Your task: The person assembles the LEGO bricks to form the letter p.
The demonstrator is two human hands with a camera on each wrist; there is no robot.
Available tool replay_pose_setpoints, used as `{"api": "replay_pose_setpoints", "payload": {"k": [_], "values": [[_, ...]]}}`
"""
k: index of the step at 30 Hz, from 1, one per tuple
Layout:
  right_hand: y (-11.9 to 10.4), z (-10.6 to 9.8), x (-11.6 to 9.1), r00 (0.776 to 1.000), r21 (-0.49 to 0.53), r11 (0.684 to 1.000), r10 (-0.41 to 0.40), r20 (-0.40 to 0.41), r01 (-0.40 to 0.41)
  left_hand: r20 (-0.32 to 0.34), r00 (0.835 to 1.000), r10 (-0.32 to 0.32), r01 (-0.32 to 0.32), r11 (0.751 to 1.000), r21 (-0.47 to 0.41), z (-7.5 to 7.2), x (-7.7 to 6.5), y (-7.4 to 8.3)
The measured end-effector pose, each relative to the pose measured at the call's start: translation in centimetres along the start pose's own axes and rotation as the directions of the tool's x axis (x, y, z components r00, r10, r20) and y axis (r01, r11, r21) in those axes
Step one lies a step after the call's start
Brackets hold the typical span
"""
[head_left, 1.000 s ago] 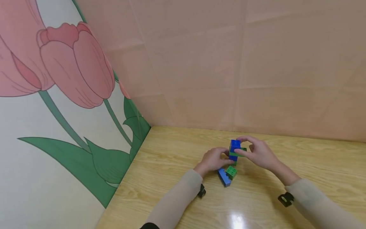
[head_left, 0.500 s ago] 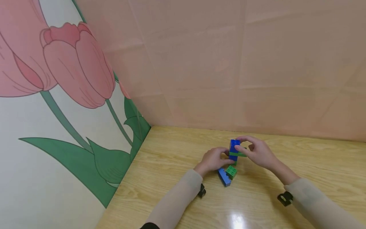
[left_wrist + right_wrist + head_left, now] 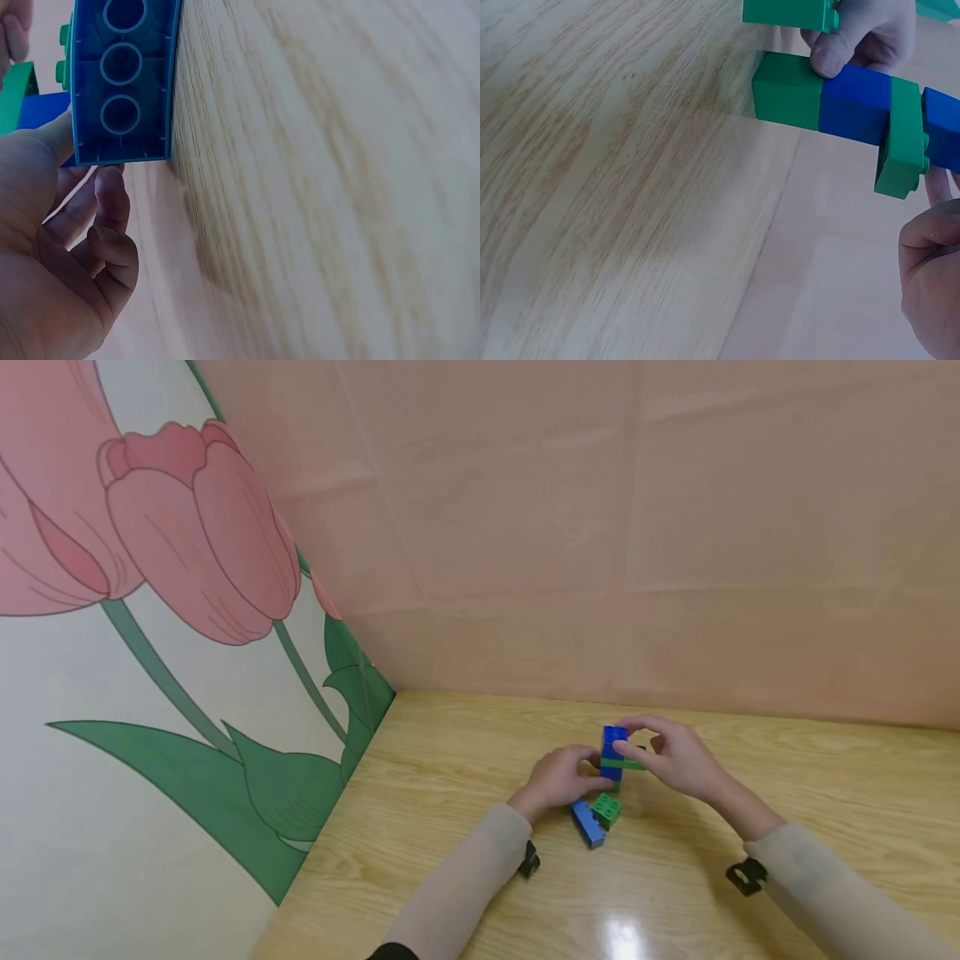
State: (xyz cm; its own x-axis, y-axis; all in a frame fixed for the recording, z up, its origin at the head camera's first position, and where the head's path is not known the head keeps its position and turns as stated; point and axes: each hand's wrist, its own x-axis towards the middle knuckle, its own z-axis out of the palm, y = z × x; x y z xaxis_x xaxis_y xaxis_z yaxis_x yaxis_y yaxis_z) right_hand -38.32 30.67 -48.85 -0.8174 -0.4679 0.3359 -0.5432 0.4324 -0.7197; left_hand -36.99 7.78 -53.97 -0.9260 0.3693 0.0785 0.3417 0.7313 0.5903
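Note:
A small upright stack of toy building bricks stands on the table between the hands. From the bottom up it has a green brick (image 3: 787,90), a blue brick (image 3: 855,103), a flatter green brick (image 3: 904,142) jutting out to the right, and a blue top brick (image 3: 611,739). My left hand (image 3: 558,779) pinches the stack low down, its thumb across the lower blue brick. With thumb and index finger my right hand (image 3: 682,760) holds the top brick. Whether that brick is fully seated I cannot tell.
A loose long blue brick (image 3: 588,825) and a green brick (image 3: 607,811) lie touching or nearly touching, just in front of the stack. The pink cloth-like backdrop (image 3: 525,568) rises behind the wooden table (image 3: 450,760). At left stands a tulip-printed panel (image 3: 187,693).
My right thumb has shifted up from the top brick's lower edge onto its face. The top of the stack has moved very slightly left. My left hand stays put.

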Motion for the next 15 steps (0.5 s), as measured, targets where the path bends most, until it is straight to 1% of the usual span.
{"api": "replay_pose_setpoints", "payload": {"k": [5, 15], "values": [[-0.09, -0.08, 0.14, 1.0, -0.01, 1.0, 0.017, 0.011, -0.017, -0.004, 1.0, 0.005, -0.005, 1.0, 0.005, 0.16, 0.2, -0.21], [0.06, -0.36, 0.54, 1.0, -0.03, 1.0, -0.002, 0.029, 0.003, -0.005, 1.0, 0.002, -0.002, 1.0, 0.005, 0.17, 0.43, -0.2]]}}
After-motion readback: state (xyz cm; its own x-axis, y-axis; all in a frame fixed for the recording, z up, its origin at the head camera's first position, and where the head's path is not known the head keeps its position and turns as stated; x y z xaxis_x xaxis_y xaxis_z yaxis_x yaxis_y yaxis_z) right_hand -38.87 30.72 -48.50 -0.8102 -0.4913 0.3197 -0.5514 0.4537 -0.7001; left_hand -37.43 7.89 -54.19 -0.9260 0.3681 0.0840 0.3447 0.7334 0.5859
